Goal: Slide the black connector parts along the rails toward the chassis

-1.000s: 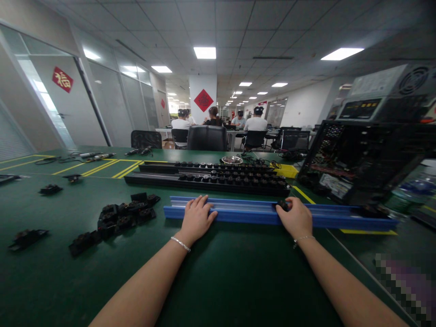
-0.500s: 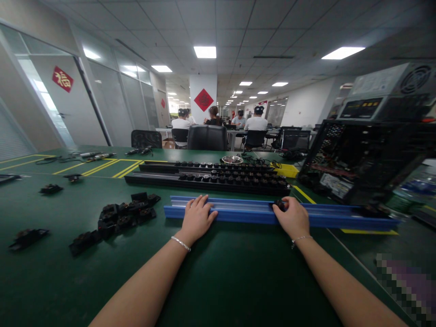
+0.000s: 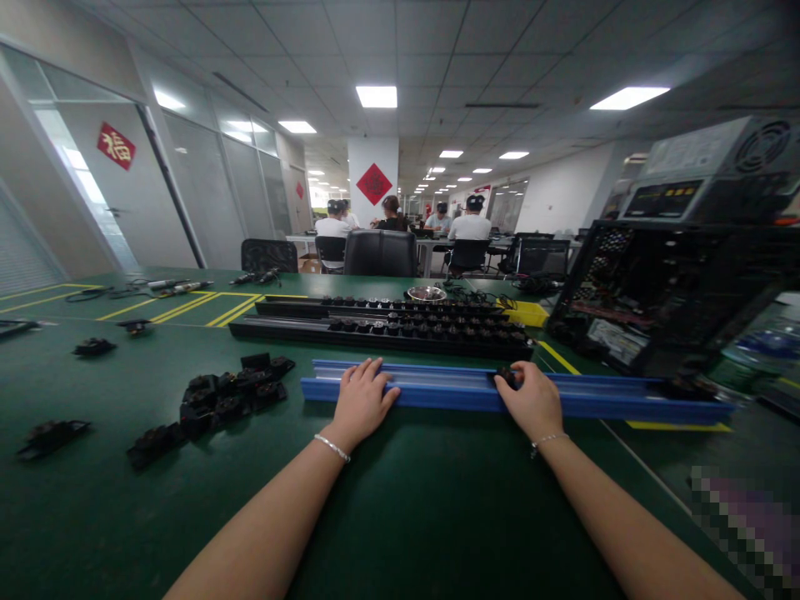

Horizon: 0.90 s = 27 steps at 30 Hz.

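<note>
A long blue channel rail (image 3: 450, 399) lies across the green table in front of me. My left hand (image 3: 363, 393) is laid over its left part, fingers across the far wall and thumb by the near wall, holding it. Right of the middle, my right hand (image 3: 534, 396) pinches a small black part (image 3: 507, 377) between thumb and fingers, at the rail's channel. The underside of this part is hidden. At the rail's right end sit more dark parts (image 3: 687, 387). Left of the rail lies a pile of similar black parts (image 3: 216, 396).
Black rails (image 3: 375, 337) filled with several parts lie behind the blue one. At right stands an open computer case (image 3: 675, 292), near a yellow tray (image 3: 523, 312). Loose black parts (image 3: 53, 437) lie at far left. Several people sit in the background.
My right hand has slid slightly left along the blue rail with the small black part. My left hand has stayed where it was.
</note>
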Each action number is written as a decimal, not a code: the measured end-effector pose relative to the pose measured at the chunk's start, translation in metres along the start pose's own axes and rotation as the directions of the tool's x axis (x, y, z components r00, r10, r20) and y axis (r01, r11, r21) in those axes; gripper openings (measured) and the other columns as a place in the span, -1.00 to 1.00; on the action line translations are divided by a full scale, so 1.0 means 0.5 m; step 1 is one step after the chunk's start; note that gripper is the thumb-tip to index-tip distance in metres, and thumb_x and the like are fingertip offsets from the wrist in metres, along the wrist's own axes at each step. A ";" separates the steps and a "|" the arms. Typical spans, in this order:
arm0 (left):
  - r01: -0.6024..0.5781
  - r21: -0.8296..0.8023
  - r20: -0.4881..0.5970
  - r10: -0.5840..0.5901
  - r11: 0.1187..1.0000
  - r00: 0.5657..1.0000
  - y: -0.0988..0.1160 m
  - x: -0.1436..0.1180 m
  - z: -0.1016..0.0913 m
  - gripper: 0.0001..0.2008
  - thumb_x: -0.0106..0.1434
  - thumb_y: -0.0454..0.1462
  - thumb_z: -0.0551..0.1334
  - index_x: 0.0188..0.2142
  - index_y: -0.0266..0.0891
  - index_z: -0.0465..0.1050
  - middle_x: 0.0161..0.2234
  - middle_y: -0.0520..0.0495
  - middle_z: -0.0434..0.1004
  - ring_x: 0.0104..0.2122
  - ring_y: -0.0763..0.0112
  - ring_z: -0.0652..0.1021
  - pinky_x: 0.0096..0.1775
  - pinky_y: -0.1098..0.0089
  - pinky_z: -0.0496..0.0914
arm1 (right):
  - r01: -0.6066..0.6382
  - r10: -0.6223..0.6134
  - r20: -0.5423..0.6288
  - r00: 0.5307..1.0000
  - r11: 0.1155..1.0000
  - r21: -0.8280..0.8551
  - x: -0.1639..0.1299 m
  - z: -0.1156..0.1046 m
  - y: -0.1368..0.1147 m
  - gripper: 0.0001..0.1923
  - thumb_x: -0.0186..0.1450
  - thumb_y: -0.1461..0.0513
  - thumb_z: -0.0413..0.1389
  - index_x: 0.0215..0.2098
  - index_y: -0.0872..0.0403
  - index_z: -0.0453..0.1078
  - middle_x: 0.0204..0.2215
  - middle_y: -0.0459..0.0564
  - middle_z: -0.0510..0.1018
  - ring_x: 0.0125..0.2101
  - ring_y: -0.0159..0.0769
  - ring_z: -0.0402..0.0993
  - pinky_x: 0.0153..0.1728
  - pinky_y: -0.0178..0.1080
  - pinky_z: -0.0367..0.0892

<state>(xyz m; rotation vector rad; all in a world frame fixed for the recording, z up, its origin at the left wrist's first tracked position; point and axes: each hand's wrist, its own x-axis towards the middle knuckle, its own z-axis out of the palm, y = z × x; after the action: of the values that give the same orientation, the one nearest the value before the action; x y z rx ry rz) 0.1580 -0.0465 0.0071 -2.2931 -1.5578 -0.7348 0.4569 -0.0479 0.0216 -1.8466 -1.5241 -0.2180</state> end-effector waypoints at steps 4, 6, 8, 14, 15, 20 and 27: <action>0.004 -0.006 0.005 -0.004 1.000 1.000 0.001 0.000 -0.002 -0.63 0.29 -0.03 -0.04 -0.12 -0.07 0.43 0.11 -0.09 0.33 0.13 0.18 0.27 0.08 0.08 0.15 | 0.010 -0.010 0.005 1.000 1.000 0.005 -0.001 0.002 0.000 -0.66 0.12 0.02 0.01 -0.24 0.07 0.26 -0.38 0.01 0.45 -0.30 -0.18 0.38 -0.14 -0.09 0.20; 0.006 -0.004 0.007 -0.006 1.000 1.000 0.002 0.000 -0.002 -0.63 0.29 -0.03 -0.05 -0.12 -0.08 0.43 0.11 -0.09 0.33 0.13 0.17 0.27 0.08 0.08 0.15 | 0.024 -0.024 0.003 1.000 1.000 0.011 -0.002 0.002 -0.001 -0.66 0.13 0.02 0.01 -0.24 0.07 0.26 -0.37 0.01 0.46 -0.30 -0.18 0.38 -0.14 -0.09 0.19; 0.008 -0.003 0.008 -0.008 1.000 1.000 0.002 0.000 -0.003 -0.63 0.29 -0.03 -0.05 -0.12 -0.07 0.43 0.11 -0.09 0.33 0.13 0.17 0.27 0.08 0.08 0.16 | 0.033 -0.033 0.002 0.999 0.999 0.016 -0.003 0.002 -0.001 -0.66 0.13 0.02 0.00 -0.24 0.07 0.26 -0.37 0.01 0.46 -0.30 -0.18 0.38 -0.14 -0.10 0.19; 0.016 -0.019 0.010 -0.015 1.000 1.000 0.002 0.001 -0.004 -0.64 0.28 -0.04 -0.02 -0.11 -0.06 0.43 0.11 -0.07 0.33 0.14 0.18 0.27 0.09 0.09 0.15 | 0.052 -0.052 0.003 0.999 0.998 0.024 -0.003 0.004 -0.001 -0.67 0.14 0.01 -0.01 -0.26 0.07 0.26 -0.38 0.01 0.46 -0.32 -0.18 0.38 -0.17 -0.10 0.20; 0.017 -0.018 0.012 -0.017 1.000 1.000 0.002 0.001 -0.005 -0.64 0.28 -0.04 -0.02 -0.11 -0.06 0.43 0.11 -0.07 0.33 0.13 0.18 0.27 0.09 0.09 0.15 | 0.053 -0.053 0.001 0.999 0.998 0.026 -0.003 0.004 -0.001 -0.67 0.14 0.01 -0.01 -0.27 0.07 0.26 -0.39 0.01 0.46 -0.32 -0.18 0.38 -0.16 -0.10 0.20; 0.017 -0.003 0.011 -0.017 1.000 1.000 0.004 0.001 -0.006 -0.65 0.28 -0.04 -0.02 -0.12 -0.07 0.44 0.11 -0.07 0.33 0.13 0.18 0.27 0.09 0.09 0.16 | 0.033 -0.034 0.022 0.999 0.999 0.036 -0.002 0.004 -0.005 -0.69 0.12 0.02 0.00 -0.29 0.07 0.26 -0.39 0.01 0.46 -0.32 -0.18 0.38 -0.18 -0.11 0.20; 0.012 -0.001 0.011 -0.012 1.000 1.000 0.003 0.001 -0.003 -0.63 0.29 -0.04 -0.03 -0.11 -0.08 0.43 0.12 -0.08 0.32 0.14 0.19 0.27 0.09 0.09 0.15 | 0.060 -0.061 0.025 0.998 0.997 0.050 -0.005 0.002 -0.010 -0.69 0.14 0.02 -0.01 -0.30 0.07 0.26 -0.39 0.01 0.46 -0.32 -0.19 0.38 -0.17 -0.10 0.20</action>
<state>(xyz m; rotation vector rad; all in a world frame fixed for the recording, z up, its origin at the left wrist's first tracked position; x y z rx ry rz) 0.1592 -0.0475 0.0086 -2.2942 -1.5783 -0.7272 0.4517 -0.0489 0.0218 -1.7729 -1.5910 -0.1829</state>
